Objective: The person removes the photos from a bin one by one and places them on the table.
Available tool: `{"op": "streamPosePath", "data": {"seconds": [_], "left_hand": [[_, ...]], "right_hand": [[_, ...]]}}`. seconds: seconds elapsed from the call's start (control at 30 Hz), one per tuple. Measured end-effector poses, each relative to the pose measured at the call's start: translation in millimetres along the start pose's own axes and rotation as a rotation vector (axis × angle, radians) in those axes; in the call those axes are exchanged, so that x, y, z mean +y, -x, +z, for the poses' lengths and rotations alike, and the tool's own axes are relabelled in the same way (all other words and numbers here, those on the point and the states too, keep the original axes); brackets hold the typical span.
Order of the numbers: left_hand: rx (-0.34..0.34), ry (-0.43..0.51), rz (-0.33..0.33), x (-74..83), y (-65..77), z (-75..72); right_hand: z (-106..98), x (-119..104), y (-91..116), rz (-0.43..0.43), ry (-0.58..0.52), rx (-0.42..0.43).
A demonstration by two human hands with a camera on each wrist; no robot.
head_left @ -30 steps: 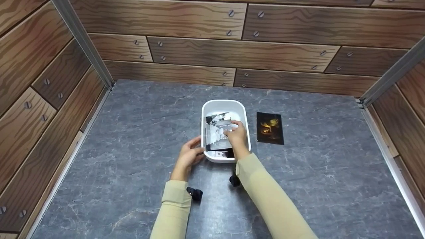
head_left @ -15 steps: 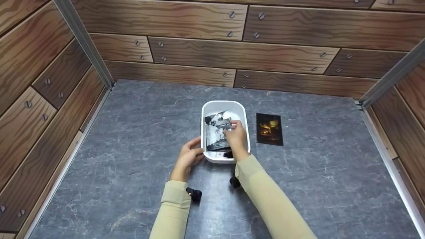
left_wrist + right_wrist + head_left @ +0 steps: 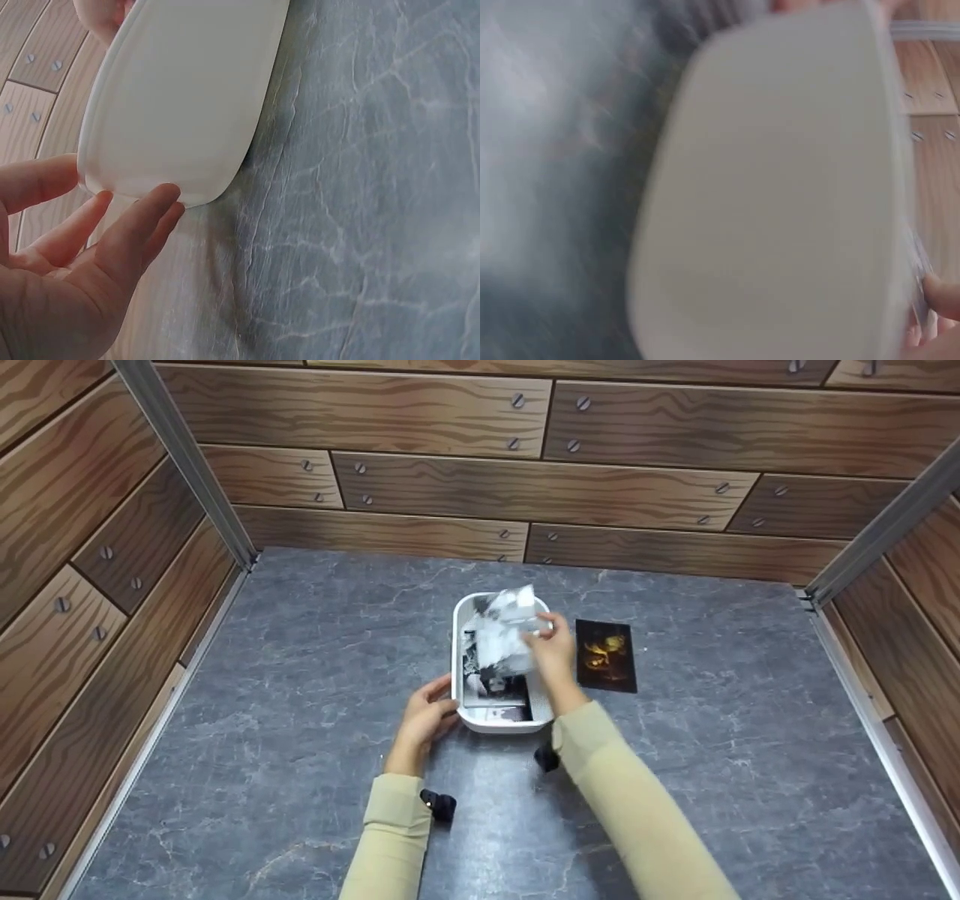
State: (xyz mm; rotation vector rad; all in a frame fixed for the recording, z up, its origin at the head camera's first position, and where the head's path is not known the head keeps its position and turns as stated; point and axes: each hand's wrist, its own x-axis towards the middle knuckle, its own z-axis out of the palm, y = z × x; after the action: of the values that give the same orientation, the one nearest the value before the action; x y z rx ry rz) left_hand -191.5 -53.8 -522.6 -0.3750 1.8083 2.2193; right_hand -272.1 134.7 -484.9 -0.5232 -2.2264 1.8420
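Observation:
A white plastic tub [image 3: 459, 660] stands in the middle of the floor, with several picture cards inside. My right hand [image 3: 555, 656] pinches a black-and-white picture card [image 3: 504, 631] by its right edge, raised over the tub and blurred. Beneath it, a dark picture card [image 3: 495, 688] lies in the tub. My left hand [image 3: 426, 716] touches the tub's near left corner from outside; in the left wrist view its fingertips [image 3: 166, 193] rest against the wall. The right wrist view is blurred, with the tub's outer wall [image 3: 772, 195] covering most of it.
A dark picture card with a golden glowing scene [image 3: 604, 655] lies flat on the grey marbled surface [image 3: 330, 675], right of the tub. Wood-patterned walls [image 3: 420, 484] enclose the back and sides, with metal corner posts [image 3: 187, 465].
My right hand has lifted the black-and-white card up and to the right, off the cards in the tub, uncovering a dark card. My left hand keeps its place at the tub.

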Motion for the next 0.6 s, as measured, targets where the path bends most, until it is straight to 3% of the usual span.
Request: {"op": "streamPosePath", "data": {"seconds": [0.2, 0.37, 0.6], "left_hand": [[-0.005, 0.015, -0.009, -0.4, -2.2, 2.5], [-0.008, 0.014, -0.015, -0.2, -2.0, 2.2], [-0.008, 0.023, -0.014, 0.5, -0.7, -0.4]], "right_hand": [[-56, 3, -36, 0.021, -0.106, 0.082], [-117, 17, -66, 0.131, -0.14, 0.184], [-190, 32, -89, 0.281, -0.195, 0.237]]}}
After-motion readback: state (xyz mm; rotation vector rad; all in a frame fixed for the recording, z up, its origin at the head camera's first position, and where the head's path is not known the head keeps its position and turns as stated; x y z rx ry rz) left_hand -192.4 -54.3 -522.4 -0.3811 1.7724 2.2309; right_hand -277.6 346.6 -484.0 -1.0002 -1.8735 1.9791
